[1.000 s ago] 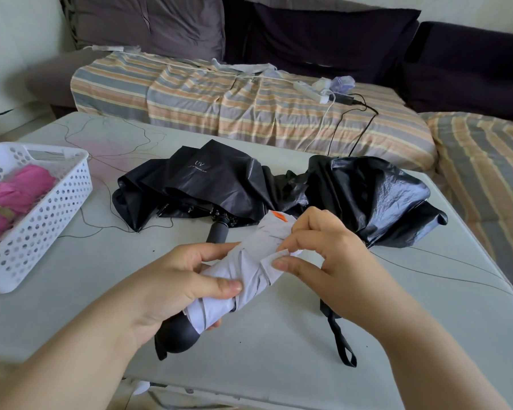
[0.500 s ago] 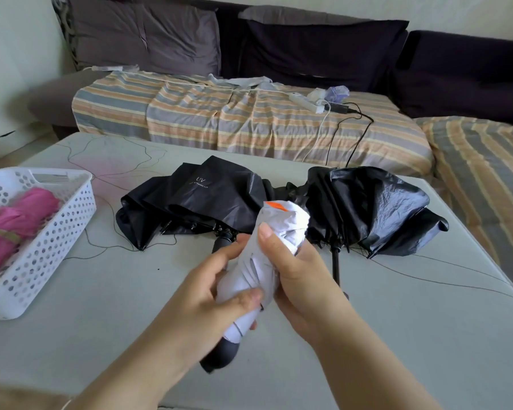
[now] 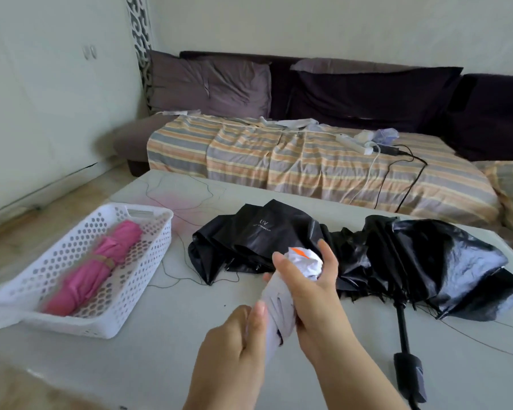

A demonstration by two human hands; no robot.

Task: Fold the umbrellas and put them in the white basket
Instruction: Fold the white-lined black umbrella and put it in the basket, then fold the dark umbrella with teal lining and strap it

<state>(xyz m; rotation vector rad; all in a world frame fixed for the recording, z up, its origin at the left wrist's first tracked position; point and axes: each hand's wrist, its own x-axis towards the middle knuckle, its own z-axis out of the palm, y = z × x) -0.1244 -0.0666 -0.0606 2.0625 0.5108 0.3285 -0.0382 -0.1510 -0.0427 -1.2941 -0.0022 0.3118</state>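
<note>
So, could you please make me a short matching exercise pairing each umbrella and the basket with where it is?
Things:
1. pink umbrella
2. white umbrella
3. black umbrella
4. basket

Places:
A. unfolded on the table's middle
B. at the table's left
C. gripped by both hands
D. inside the basket

Pairs: 1-D, 2-C, 3-A, 4-B

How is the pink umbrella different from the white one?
The pink umbrella lies in the white basket, untouched; the white umbrella is held above the table, gripped by the left hand and the right hand. The pink one has a strap round its middle; no strap shows on the white one. Both are rolled up small.
</note>
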